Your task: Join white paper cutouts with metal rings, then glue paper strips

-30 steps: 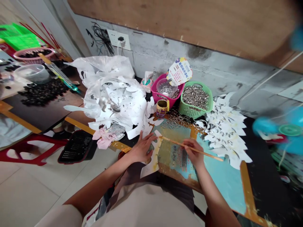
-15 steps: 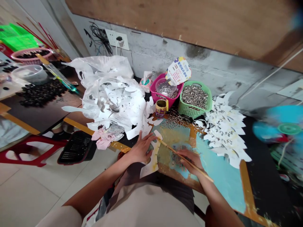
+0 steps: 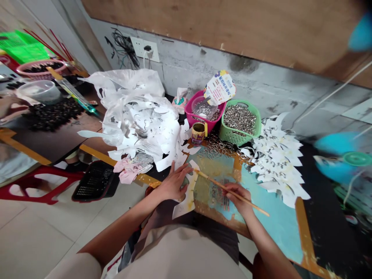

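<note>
My left hand (image 3: 173,182) lies flat with its fingers spread, pressing a curved white cut-out piece (image 3: 190,192) onto the work surface near the table's front edge. Yellowish smears show along that piece's right side. In my right hand (image 3: 238,197) is a long thin brush (image 3: 215,181) with a wooden handle, pinched around its middle. Its tip meets the upper right edge of the white piece. Beyond the brush stands a small open tin (image 3: 198,133) with a stained rim. Loose metal rings (image 3: 216,147) are scattered beside the tin.
A heap of white cut-outs (image 3: 148,124) in a plastic bag lies at left, overlapping layered pieces (image 3: 276,162) at right. A pink basket (image 3: 188,110) and a green basket (image 3: 236,135) hold metal parts. A blue fan (image 3: 334,155) stands far right. Another person's hand (image 3: 11,108) shows far left.
My right hand has shifted slightly right and up with the brush, whose tip stays at the piece's edge. My left hand stays put. The other person's hand has come into view far left.
</note>
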Demonstrator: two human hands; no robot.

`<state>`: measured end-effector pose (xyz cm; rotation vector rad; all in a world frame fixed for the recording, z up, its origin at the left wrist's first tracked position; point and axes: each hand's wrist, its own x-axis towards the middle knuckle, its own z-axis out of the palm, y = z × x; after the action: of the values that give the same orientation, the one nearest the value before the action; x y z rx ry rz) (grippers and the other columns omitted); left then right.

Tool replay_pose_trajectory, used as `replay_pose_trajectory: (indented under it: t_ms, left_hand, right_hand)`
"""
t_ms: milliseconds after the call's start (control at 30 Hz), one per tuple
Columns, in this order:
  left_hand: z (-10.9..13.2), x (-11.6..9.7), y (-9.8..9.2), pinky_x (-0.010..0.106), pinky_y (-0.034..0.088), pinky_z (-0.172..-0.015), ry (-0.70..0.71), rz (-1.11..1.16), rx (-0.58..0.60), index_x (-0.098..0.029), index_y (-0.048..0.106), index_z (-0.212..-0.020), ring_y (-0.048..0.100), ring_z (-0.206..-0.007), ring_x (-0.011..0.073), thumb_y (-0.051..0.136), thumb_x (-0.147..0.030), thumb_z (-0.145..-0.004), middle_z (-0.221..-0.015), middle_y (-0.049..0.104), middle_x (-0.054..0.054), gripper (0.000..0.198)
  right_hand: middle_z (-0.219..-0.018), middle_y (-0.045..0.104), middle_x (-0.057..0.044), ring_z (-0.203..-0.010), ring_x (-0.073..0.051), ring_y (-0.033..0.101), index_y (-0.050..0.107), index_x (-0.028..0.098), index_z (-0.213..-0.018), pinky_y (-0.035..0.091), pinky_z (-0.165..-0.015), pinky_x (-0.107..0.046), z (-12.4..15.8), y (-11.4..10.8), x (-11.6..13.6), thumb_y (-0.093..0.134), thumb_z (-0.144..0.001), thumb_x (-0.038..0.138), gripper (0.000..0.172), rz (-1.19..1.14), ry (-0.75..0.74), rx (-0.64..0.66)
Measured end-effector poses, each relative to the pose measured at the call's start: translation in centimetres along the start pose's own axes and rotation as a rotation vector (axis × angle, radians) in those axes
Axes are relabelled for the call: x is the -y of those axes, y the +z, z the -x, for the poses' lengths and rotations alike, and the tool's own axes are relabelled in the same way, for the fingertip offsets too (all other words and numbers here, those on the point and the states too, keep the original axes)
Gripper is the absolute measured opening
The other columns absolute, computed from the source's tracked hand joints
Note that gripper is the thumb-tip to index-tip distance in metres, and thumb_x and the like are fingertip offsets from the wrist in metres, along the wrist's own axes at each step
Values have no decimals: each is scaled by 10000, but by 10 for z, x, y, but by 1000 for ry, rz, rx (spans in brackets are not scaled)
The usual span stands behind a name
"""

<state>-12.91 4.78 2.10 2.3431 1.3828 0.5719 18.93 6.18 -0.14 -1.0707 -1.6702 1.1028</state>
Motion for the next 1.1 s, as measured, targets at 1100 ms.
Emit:
replay_pose_trajectory:
  t_ms: [1100]
  left_hand:
    - [0, 2, 1, 643, -65, -1191, 5, -5, 6, -190, 318, -1438, 322, -1462, 296, 523, -125, -784, -1423, 520, 145, 689]
  right_hand:
    - [-835, 780, -63, -704, -224, 753, 759, 217, -890, 617, -629, -313, 2, -19, 11, 620, -895, 354, 195, 197, 9, -70]
